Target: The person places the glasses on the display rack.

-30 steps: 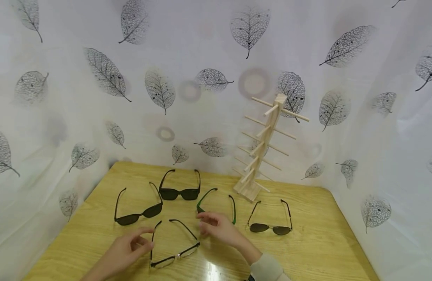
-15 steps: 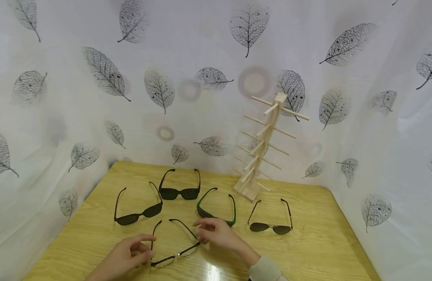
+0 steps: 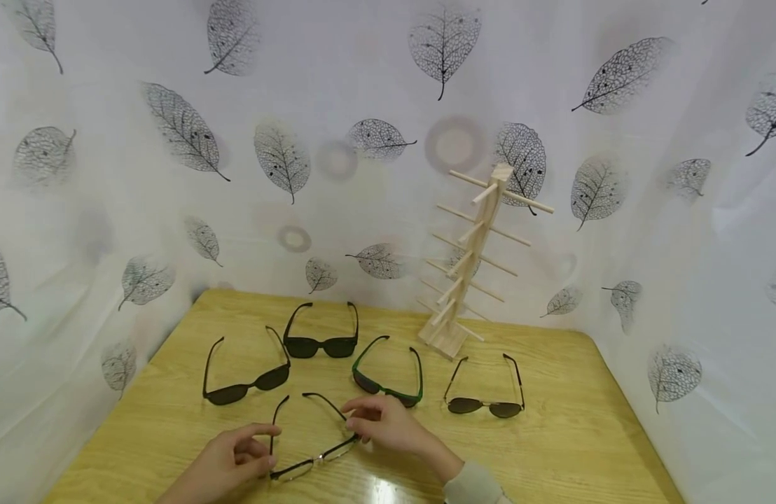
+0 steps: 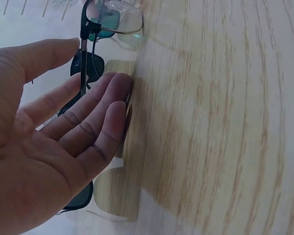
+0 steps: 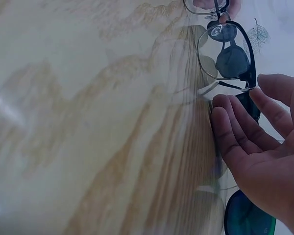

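Nearest us, the two hands flank the clear-lensed glasses [image 3: 319, 459], which sit on the near part of the surface [image 3: 539, 455]. The left hand [image 3: 227, 458] is at the left temple, close to the hinge; its thumb and index finger stand apart, the other fingers bend loosely, and we see no grip. The right hand [image 3: 391, 423] is at the right hinge, thumb and index tips close together; we cannot tell whether they pinch the frame or merely touch it.

To handle this well, we would set thumb and index on opposite sides of each temple near its hinge, press lightly and evenly, and keep skin off the lenses. If we lift, both sides should rise together, so that the frame neither twists nor splays.

The glasses are unfolded, front toward us, temples reaching away. Their long axis, across the front, runs aslant: the left end is nearer us, the right end farther.

Beyond, we see dark sunglasses [image 3: 227, 394] to the left, green-framed sunglasses [image 3: 367, 383] past the right hand, aviators [image 3: 465, 406] farther right, and black sunglasses [image 3: 302, 347] behind. Near the back edge stands a pegged wooden rack [image 3: 447, 339], before a leaf-printed curtain [image 3: 375, 63].
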Tool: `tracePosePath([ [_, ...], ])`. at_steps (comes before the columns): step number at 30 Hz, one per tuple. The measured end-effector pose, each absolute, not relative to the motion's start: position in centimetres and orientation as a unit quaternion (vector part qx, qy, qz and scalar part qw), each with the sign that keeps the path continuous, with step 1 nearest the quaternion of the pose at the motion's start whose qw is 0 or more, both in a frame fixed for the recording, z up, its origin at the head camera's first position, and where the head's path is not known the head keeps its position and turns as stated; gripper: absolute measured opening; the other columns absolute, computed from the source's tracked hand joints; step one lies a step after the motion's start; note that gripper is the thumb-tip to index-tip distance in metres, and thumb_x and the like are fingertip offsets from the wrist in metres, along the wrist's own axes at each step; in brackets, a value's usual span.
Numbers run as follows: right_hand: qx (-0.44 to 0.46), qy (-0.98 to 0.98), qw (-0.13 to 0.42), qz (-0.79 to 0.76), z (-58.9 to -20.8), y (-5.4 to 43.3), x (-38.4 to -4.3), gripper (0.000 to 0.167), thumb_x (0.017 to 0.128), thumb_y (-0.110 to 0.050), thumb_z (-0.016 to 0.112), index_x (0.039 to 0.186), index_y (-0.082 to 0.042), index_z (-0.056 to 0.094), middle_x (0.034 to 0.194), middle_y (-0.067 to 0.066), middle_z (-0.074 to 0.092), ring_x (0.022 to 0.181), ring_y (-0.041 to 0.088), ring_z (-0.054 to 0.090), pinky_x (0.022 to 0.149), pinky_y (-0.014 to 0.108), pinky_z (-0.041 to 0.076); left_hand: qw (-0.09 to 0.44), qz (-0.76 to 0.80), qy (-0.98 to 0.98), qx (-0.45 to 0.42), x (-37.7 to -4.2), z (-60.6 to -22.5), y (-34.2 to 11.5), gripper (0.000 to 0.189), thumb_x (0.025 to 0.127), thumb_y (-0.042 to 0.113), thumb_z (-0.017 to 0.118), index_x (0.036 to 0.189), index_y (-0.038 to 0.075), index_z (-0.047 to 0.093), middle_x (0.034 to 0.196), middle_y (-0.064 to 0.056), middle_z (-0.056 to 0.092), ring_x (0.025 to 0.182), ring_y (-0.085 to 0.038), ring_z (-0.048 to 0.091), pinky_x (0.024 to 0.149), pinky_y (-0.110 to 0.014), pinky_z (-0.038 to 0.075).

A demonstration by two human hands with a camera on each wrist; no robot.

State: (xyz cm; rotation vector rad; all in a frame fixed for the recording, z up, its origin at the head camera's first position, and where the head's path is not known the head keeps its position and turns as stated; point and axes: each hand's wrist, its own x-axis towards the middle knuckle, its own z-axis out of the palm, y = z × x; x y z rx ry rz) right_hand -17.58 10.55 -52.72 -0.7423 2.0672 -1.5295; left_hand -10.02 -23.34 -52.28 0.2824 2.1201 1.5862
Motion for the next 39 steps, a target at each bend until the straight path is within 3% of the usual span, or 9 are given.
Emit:
tracePosePath([
  [4,-0.271,0.761,0.222,-0.546,-52.76,10.43,-17.55,0.031,0.104,-0.02,0.066,0.132,-0.007,0.073,0.106,0.021,0.077,0.074,0.006,0.068,0.067,0.019,0.057,0.237,0.579,0.774,0.1,-10.05,-52.41,-23.41,0.057,0.103,0.018,0.069,0.148,-0.011,0.05,0.105,-0.013,0.075,0.089,-0.013,0.073,0.073,-0.026,0.056],
  [23,-0.284,0.757,0.221,-0.545,-53.03,10.43,-17.49,0.03,0.103,-0.019,0.068,0.129,-0.006,0.075,0.104,0.022,0.078,0.072,0.002,0.065,0.061,0.015,0.051,0.244,0.616,0.741,0.11,-10.11,-52.68,-23.32,0.058,0.103,0.015,0.068,0.147,-0.016,0.047,0.103,-0.021,0.075,0.087,-0.013,0.074,0.075,-0.025,0.057],
  [32,-0.258,0.754,0.237,-0.556,-52.91,10.22,-17.31,0.025,0.103,-0.016,0.068,0.126,-0.008,0.076,0.099,0.02,0.079,0.068,0.007,0.068,0.059,0.02,0.055,0.238,0.624,0.736,0.107,-10.04,-52.85,-23.26,0.056,0.104,0.014,0.067,0.147,-0.015,0.047,0.103,-0.02,0.077,0.088,-0.012,0.074,0.076,-0.025,0.057],
  [39,-0.278,0.755,0.217,-0.552,-52.55,10.43,-17.17,0.029,0.103,-0.018,0.067,0.127,-0.004,0.075,0.099,0.023,0.078,0.071,0.009,0.072,0.063,0.018,0.055,0.231,0.631,0.73,0.126,-10.33,-52.51,-23.08,0.055,0.105,0.014,0.065,0.148,-0.016,0.046,0.104,-0.017,0.079,0.091,-0.011,0.075,0.078,-0.025,0.058],
])
